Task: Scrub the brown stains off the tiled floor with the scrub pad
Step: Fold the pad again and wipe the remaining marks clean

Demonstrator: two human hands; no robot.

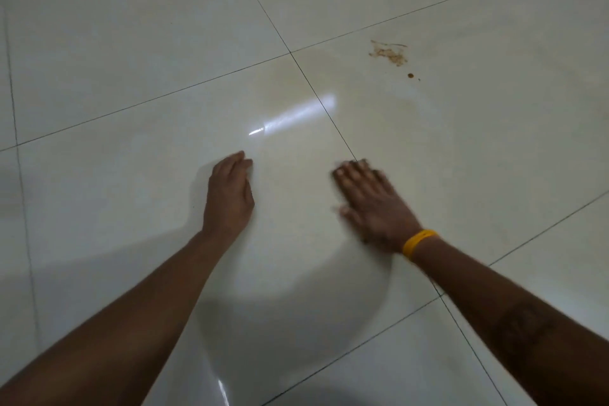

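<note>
**Two hands on a glossy tiled floor, brown stains in the upper right**

Head view, looking down. The left hand (229,194) lies at centre frame, palm down on the tiled floor (131,43), fingers straight and close together, empty. The right hand (372,204) lies just right of centre, palm down with fingers extended and slightly spread; it is motion-blurred. A dark, blurred edge shows under and beside its fingertips at the grout line, but whether this is the scrub pad cannot be told, so the pad's position is not established. A yellow wristband (418,242) circles the right wrist, and a dark marking (524,326) appears on the right forearm at lower right. The brown stains (389,54) sit in the upper right of the frame, well apart from both hands: a smeared patch with a small round spot (410,75) just below it. A faint tan film (290,82) spreads across the tile junction above the hands. A bright reflection (296,115) crosses the floor at centre. No containers appear in view.
</note>
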